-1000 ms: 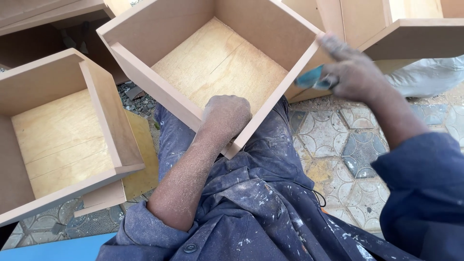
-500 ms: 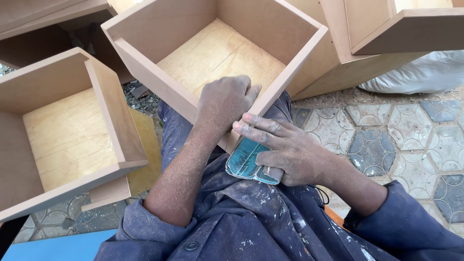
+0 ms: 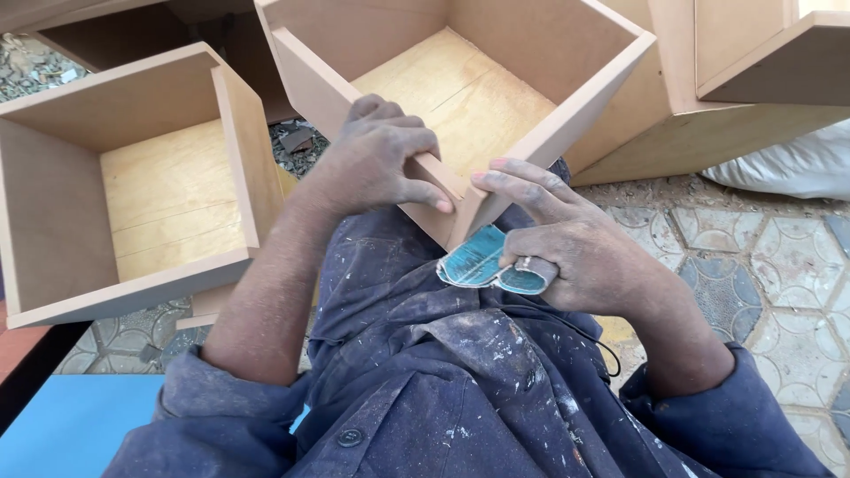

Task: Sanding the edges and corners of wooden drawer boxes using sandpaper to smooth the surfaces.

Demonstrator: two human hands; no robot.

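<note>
Across the person's lap rests the near corner of an open wooden box, its tan fibreboard walls rising around a pale plywood bottom. That corner points down at the paint-flecked blue overalls, and both hands meet there. A second box of the same make lies just beside it on the left, open side up, with a narrow gap of rubble between the two; more boards and boxes crowd the upper right. Patterned floor tiles show bare to the right of the lap, the widest open ground in view, and a white sack lies at their far edge.

Over the box's left wall, the left hand is closed on the top edge, thumb pressed on the outer face near the corner. Beside it, the right hand touches the corner's right edge with its extended fingertips, while its lower fingers curl around a folded piece of teal sandpaper, held just under the corner against the lap.
</note>
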